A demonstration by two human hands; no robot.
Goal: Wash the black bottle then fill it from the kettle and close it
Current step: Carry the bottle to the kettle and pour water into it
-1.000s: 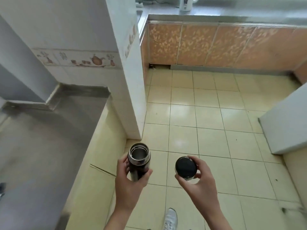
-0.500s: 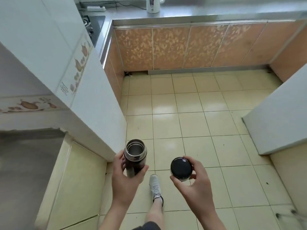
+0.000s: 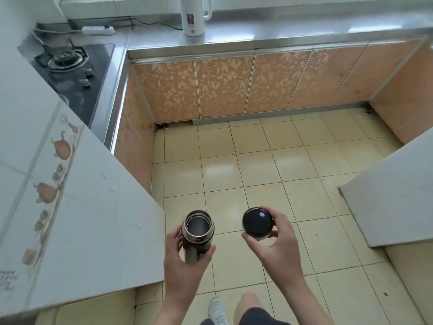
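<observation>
**A:** where's the black bottle (image 3: 198,233) at?

**B:** it's gripped upright by the left hand (image 3: 185,261), fingers and thumb wrapped round the body, mouth uncovered, steel inside visible. It's held over the tiled floor (image 3: 269,174).

**A:** and the lid (image 3: 257,224)?

**B:** pinched at its rim by the right hand (image 3: 278,245), black top facing up, held apart from the bottle.

**A:** kettle (image 3: 194,15)?

**B:** white one, parked on the steel counter (image 3: 293,31) far ahead. A gas stove (image 3: 70,64) is seen to the left.
</observation>
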